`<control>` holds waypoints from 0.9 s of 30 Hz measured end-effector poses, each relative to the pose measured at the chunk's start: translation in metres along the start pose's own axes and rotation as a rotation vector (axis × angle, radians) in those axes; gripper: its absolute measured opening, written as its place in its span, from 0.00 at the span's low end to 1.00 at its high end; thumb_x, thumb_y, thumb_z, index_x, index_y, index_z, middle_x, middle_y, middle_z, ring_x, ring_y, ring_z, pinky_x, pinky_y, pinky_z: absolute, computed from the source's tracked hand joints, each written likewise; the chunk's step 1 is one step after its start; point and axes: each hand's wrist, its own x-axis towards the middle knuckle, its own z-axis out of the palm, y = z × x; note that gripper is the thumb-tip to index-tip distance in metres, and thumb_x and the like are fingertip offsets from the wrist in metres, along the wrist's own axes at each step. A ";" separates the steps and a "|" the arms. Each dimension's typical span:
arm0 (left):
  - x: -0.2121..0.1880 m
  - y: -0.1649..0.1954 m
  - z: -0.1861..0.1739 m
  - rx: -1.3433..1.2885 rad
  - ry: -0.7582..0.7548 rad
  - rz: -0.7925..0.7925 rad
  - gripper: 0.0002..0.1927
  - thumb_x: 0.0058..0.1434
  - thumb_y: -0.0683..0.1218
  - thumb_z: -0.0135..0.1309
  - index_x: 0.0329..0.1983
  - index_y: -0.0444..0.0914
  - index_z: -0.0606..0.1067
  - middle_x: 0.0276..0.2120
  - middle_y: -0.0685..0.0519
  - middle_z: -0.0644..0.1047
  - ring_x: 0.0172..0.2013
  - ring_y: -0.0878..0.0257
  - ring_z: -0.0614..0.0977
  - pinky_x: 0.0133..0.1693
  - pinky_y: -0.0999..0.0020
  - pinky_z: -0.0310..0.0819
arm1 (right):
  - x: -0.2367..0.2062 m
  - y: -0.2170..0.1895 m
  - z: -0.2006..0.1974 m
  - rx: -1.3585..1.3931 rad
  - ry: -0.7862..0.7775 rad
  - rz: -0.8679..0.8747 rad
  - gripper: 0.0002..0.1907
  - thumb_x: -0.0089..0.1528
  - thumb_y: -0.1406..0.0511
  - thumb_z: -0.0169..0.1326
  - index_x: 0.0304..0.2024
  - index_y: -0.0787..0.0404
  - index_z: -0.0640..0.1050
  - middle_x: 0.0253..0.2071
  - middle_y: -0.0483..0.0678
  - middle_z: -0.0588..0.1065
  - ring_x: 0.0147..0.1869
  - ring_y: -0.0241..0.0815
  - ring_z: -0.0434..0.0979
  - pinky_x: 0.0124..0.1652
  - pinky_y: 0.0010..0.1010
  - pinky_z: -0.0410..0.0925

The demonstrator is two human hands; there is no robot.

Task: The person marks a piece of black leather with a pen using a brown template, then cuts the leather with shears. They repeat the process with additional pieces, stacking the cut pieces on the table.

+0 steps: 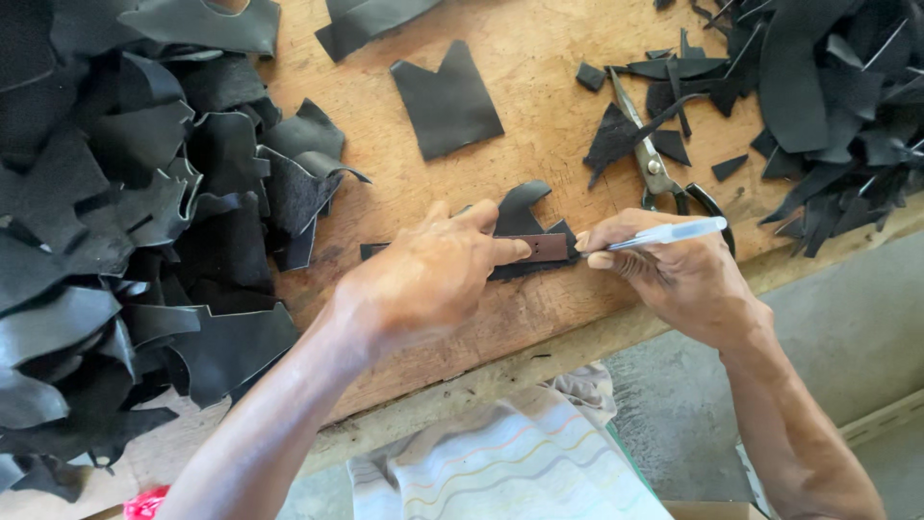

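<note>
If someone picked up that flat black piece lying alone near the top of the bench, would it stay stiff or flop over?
The black piece would probably droop: similar scraps in the pile at the left curl and fold over each other. It looks thin, so likely light. Its matte surface on the wooden bench suggests it would drag rather than slide freely.
</note>
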 end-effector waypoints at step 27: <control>0.018 -0.026 -0.012 0.057 -0.084 0.163 0.31 0.54 0.38 0.51 0.61 0.56 0.74 0.55 0.52 0.74 0.59 0.53 0.73 0.57 0.60 0.68 | 0.012 -0.033 0.043 -0.019 0.117 -0.289 0.09 0.57 0.73 0.64 0.40 0.61 0.82 0.40 0.46 0.82 0.46 0.42 0.82 0.46 0.31 0.74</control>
